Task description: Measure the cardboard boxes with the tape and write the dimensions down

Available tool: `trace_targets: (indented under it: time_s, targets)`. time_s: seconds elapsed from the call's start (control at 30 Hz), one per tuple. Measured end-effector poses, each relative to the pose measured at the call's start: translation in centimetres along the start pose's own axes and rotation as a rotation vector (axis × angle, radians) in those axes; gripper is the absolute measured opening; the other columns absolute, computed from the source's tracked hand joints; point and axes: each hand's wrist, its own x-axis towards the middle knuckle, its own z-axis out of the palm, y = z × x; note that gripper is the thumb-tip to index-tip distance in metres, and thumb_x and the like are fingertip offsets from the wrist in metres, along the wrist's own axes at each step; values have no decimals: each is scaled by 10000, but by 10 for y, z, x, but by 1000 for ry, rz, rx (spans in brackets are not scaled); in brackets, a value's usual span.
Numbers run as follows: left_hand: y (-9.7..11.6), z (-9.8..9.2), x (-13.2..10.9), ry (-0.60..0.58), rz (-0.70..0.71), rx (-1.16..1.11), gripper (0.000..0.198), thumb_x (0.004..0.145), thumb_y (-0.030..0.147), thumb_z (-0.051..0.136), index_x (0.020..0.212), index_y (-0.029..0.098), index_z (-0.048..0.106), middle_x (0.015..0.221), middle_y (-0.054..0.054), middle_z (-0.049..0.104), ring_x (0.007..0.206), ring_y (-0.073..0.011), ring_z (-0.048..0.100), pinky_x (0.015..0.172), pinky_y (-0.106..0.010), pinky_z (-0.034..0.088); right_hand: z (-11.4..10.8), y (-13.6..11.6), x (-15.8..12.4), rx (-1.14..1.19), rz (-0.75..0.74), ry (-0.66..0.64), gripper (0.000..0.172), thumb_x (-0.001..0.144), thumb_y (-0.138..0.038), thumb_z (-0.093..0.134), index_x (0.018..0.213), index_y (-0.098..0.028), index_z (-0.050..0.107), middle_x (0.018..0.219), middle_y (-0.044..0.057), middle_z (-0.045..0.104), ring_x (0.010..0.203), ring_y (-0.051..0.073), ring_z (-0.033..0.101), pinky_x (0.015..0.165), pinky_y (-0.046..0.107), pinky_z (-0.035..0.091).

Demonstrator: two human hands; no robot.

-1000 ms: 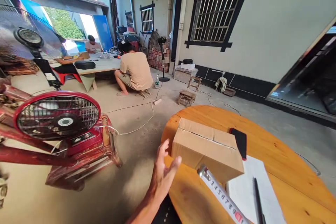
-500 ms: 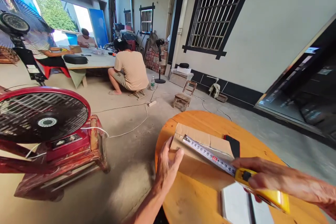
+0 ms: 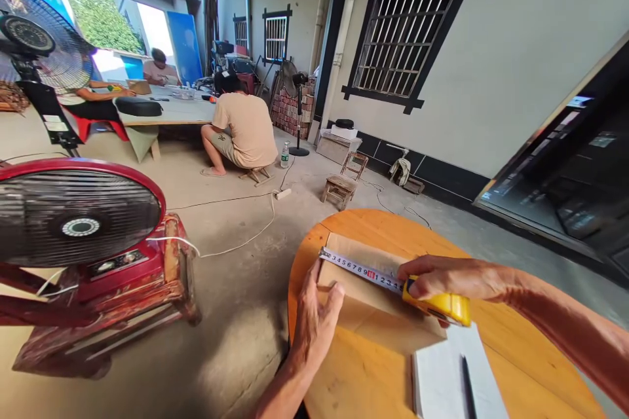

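Observation:
A brown cardboard box [image 3: 366,314] lies on the round wooden table. My left hand [image 3: 314,321] grips its left end, thumb on the front and fingers round the edge. In my right hand [image 3: 452,277] is a yellow tape measure [image 3: 455,309], held at the box's right part. Its pulled-out blade [image 3: 351,266] runs along the top of the box, and the metal hook sits at the upper left edge, just above my left fingers. Close to the box's lower right corner lies a white notebook [image 3: 437,373] with a dark pen [image 3: 468,383] on it.
The round table [image 3: 354,380] has a small wooden chair [image 3: 340,188] beyond it. On the left a red fan [image 3: 81,226] stands on a worn wooden stool [image 3: 181,275]. Cords cross the floor. Several people sit at a big table [image 3: 187,111] farther back.
My right hand has moved left with the tape measure, and the blade's hook has shifted to the box's left edge. A dark phone-like object behind the box is now hidden.

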Motion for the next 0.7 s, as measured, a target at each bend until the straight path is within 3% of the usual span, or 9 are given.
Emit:
trace_targets:
  time_s: [0.1,0.3,0.4,0.53,0.7]
  targets:
    - [-1,2,-2,16,-51,-24,585,863,359,524,1411,170,444,1383,-131,568,1302,-263,508,1101,-406,390,-6,5,8,66,71,-88,198,718,-342,576,850,-198,607,655,-28,565,444,119,554,438,229,441]
    - [2,9,-7,89,-109,-71,695,908,371,496,1532,253,212,1590,-70,297,1450,-224,294,1157,-367,313,-19,15,-6,95,66,-101,259,712,-320,596,936,-191,609,670,-26,589,483,116,551,460,223,435]
    - [3,10,-8,106,-148,-44,653,920,397,493,1520,303,253,1573,-41,338,1429,-232,336,1154,-373,318,-27,28,-18,49,56,-88,259,734,-323,606,948,-181,633,751,-1,616,567,122,572,524,222,459]
    - [3,10,-7,126,-158,8,581,923,393,500,1479,365,335,1551,8,380,1410,-236,371,1157,-374,310,-35,53,-32,-36,27,43,350,717,-325,647,1046,-210,689,996,27,632,813,164,612,633,215,488]
    - [3,9,-6,150,-109,28,511,913,392,515,1416,345,441,1508,4,446,1355,-233,443,1125,-341,350,-37,76,-40,116,61,-41,366,719,-329,641,1054,-184,666,839,15,647,664,146,610,561,232,491]
